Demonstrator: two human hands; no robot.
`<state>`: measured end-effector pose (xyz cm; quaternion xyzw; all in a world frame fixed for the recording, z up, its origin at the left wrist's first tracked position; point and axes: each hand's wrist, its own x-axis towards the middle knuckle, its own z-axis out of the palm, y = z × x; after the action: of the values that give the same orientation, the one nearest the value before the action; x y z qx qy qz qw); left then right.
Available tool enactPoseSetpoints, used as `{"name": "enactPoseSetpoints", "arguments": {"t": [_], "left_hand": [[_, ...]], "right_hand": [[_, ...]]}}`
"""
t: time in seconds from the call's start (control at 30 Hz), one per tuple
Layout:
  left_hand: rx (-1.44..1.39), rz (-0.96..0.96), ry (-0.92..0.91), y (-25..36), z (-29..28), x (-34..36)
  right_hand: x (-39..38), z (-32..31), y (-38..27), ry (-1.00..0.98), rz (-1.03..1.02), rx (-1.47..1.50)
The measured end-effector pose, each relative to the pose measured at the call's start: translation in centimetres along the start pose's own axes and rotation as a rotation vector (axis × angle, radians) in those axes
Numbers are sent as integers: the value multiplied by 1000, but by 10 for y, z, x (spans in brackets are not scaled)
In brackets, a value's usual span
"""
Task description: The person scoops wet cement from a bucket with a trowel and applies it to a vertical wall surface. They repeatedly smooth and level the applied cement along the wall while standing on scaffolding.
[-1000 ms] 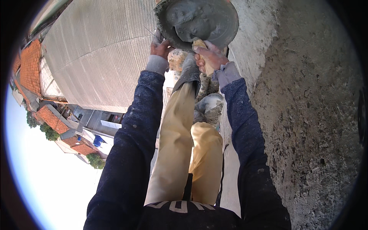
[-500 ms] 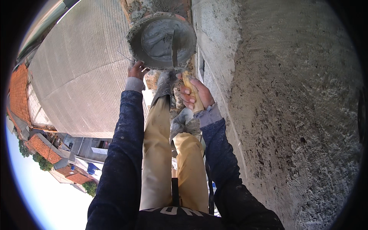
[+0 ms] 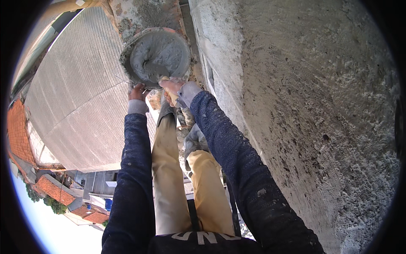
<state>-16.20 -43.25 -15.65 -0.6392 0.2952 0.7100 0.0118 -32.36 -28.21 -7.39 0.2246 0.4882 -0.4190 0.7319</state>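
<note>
A round bucket (image 3: 124, 64) with a mortar-crusted rim is near the top of the view, left of centre, its mouth facing the camera. Wet grey mortar (image 3: 163, 48) lies inside, with ridges and a dark hollow on its surface. The right hand (image 3: 174, 86) is at the bucket's near edge, its fingers wrapped around a pale wooden handle (image 3: 174, 99); the tool's far end is hard to make out against the mortar. The left hand (image 3: 138, 92) is at the near left of the rim, fingers bent, just beside a thin wire (image 3: 122, 79); whether they pinch the rim I cannot tell. Beyond the bucket is a mortar-smeared surface (image 3: 146, 12). Below the hands are grey, dirtied boots (image 3: 195, 137) and pale yellow trousers (image 3: 167, 169). Both forearms rise from the lower edge in dark blue sleeves (image 3: 137, 148), speckled with pale spots and ending in grey cuffs (image 3: 137, 107). A rough grey wall (image 3: 313, 97) fills the right side, paler along its left part. On the left stretches a ribbed grey roof (image 3: 80, 106), with orange tiled roofs (image 3: 21, 135), green trees (image 3: 55, 205) and bright sky (image 3: 48, 233) farther out.
</note>
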Motion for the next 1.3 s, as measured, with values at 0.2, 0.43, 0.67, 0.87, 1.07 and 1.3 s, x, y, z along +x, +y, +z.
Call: {"name": "enactPoseSetpoints", "arguments": {"t": [0.2,0.43,0.67,0.87,1.07,1.3], "left_hand": [[79,-46,76,13,2,-2],[343,135,41,5,6,-2],[111,210,21,-3,28,-20],[310,338,120,17,42,-24],[497,248,79,41,22,1],[239,161,101,38,22,0]], "right_hand": [[-89,-12,-45,-20,161,-527],[-119,-31,-72,544,-357,-1726],[-46,10,-39,378,-116,-1548],[-79,-16,-25,422,-240,-1182],[-131,-15,-60,621,-314,-1313],[-50,30,-38,656,-456,-1740]]}}
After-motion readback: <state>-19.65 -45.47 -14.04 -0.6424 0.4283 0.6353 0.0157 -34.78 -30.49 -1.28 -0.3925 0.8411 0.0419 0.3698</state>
